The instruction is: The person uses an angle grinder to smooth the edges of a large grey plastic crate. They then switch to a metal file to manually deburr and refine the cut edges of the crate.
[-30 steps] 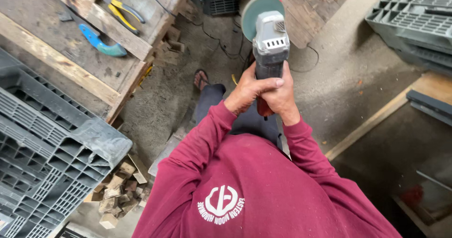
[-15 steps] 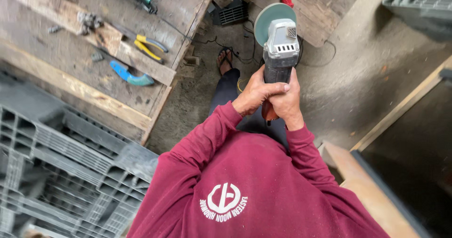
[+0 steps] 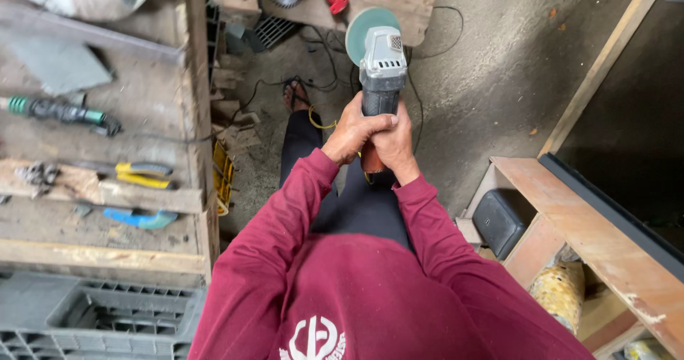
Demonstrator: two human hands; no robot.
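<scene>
Angle grinder (image 3: pixel 381 68) is sitting in both hands, held out in front of the body above the concrete floor (image 3: pixel 499 68), disc end pointing away from the person. Left hand (image 3: pixel 353 130) is wrapping the dark handle from the left, grip clenched on it. Right hand (image 3: pixel 394 146) is clasping the same handle from the right, just behind and touching the left, grip also clenched. Grey gear housing is facing up; the green-grey disc (image 3: pixel 363 28) is showing at the far end, tilted on its edge. Black cord (image 3: pixel 434 46) is trailing over the floor beyond the tool.

Both maroon sleeves (image 3: pixel 285 217) are reaching forward; a sandalled foot (image 3: pixel 296 95) is showing on the floor left of the grinder.

Left side: wooden tabletop (image 3: pixel 107 117) is carrying a green-handled tool (image 3: pixel 57 110), yellow-handled pliers (image 3: pixel 142 175) and a blue-handled tool (image 3: pixel 139 219), all well apart from the hands. Grey plastic pallet (image 3: pixel 92 317) is lying below it. Right side: a wooden shelf frame (image 3: pixel 591 224) with a black box (image 3: pixel 502 221) tucked under it.
</scene>
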